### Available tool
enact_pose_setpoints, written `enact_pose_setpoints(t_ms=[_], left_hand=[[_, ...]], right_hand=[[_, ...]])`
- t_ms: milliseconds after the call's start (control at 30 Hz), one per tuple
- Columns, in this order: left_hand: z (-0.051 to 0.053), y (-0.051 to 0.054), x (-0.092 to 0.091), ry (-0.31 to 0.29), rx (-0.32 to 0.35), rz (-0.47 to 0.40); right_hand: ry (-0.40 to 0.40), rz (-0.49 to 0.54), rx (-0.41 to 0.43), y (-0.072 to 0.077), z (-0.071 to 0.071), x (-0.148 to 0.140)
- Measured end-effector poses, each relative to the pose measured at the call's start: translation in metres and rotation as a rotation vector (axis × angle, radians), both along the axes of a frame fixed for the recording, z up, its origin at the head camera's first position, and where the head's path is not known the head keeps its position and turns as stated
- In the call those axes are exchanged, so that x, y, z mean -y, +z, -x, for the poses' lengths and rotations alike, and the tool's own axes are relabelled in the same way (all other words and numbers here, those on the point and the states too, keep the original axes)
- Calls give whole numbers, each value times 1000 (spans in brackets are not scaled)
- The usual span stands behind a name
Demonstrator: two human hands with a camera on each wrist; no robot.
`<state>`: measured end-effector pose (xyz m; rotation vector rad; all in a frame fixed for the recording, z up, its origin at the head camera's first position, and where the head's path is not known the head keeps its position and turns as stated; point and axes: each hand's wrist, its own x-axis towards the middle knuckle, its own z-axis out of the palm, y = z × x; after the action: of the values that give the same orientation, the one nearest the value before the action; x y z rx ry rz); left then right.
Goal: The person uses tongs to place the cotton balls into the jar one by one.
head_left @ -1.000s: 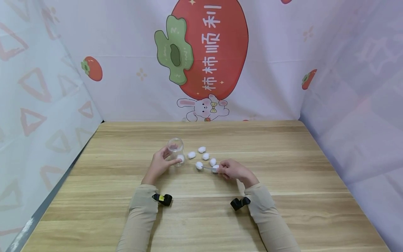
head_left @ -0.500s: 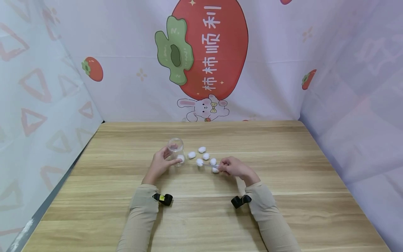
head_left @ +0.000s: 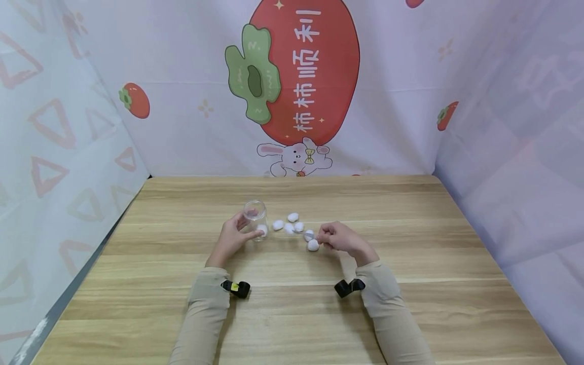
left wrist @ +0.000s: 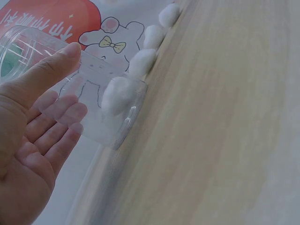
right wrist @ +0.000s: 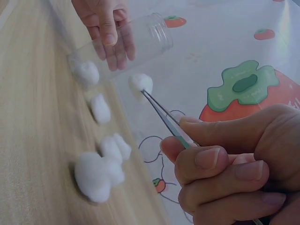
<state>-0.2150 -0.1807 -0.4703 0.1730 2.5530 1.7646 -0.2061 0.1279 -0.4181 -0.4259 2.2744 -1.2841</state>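
Observation:
My left hand (head_left: 229, 241) holds a clear jar (head_left: 255, 210) upright on the table, thumb on the near side and fingers round the far side. One cotton ball (left wrist: 117, 95) lies at the bottom of the jar, whose mouth has no lid on it. My right hand (head_left: 341, 238) grips a pair of tweezers (right wrist: 169, 123) between thumb and fingers. Their tips pinch another cotton ball (right wrist: 140, 84), which hangs above the table, to the right of the jar and below its rim in the right wrist view.
Several loose cotton balls (head_left: 293, 217) lie on the wooden table (head_left: 292, 314) between the jar and my right hand. A printed cloth (head_left: 182, 132) hangs behind the table's far edge, with more cloth at both sides.
The right hand has risen a little and moved away from me, carrying the cotton ball up in the tweezers. The left hand and jar have stayed in place.

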Motion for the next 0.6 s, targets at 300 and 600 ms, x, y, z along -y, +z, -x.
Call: enact_pose_setpoints(t_ms=[300, 600], left_hand=[[-14, 25, -7, 3, 13, 13], [2, -3, -1, 9, 0, -18]], right_hand=[[43, 80, -23, 8, 1, -3], [-5, 35, -13, 18, 7, 5]])
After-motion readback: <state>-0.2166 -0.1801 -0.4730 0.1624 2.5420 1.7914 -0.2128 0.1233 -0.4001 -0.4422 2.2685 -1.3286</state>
